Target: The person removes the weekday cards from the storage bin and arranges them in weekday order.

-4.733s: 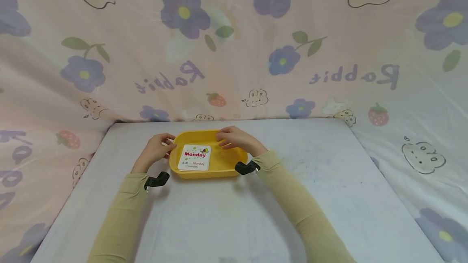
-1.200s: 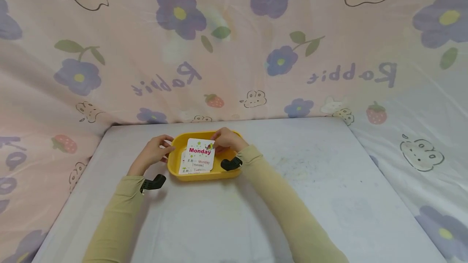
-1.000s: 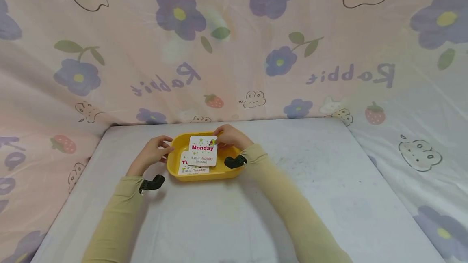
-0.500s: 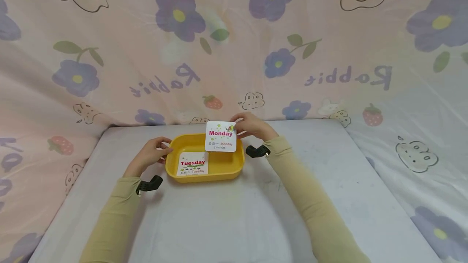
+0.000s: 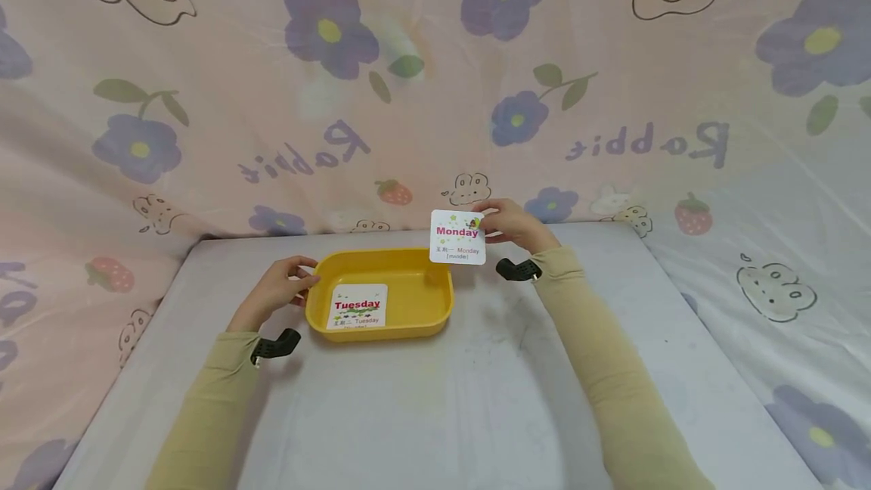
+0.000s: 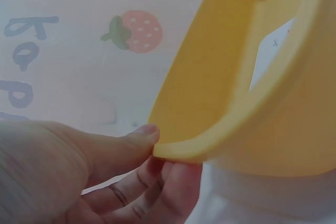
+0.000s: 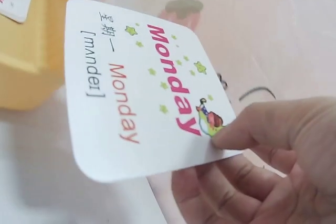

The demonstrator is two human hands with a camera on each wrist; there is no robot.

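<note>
A white flashcard [image 5: 457,242] printed "Monday" is pinched at its right edge between the thumb and fingers of my right hand [image 5: 513,224]. It is held up at the right end of a yellow tray [image 5: 381,334], overlapping the rim in the head view. In the right wrist view the Monday card [image 7: 136,87] is tilted, with the thumb on its printed face. My left hand [image 5: 280,287] grips the tray's left rim, its thumb on top and fingers beneath, as the left wrist view shows. A "Tuesday" flashcard [image 5: 357,306] lies in the tray's left part; whether others lie under it is hidden.
The tray stands on a white-covered table [image 5: 408,414]. A patterned cloth [image 5: 422,112] with flowers and rabbits hangs behind the table and at both sides. A black wrist camera [image 5: 275,343] sits on the left wrist and another black camera [image 5: 519,270] on the right.
My right hand has taken the Monday card from on top of the Tuesday card, lifting it up and right to the tray's right end. The left hand has stayed at the rim.
</note>
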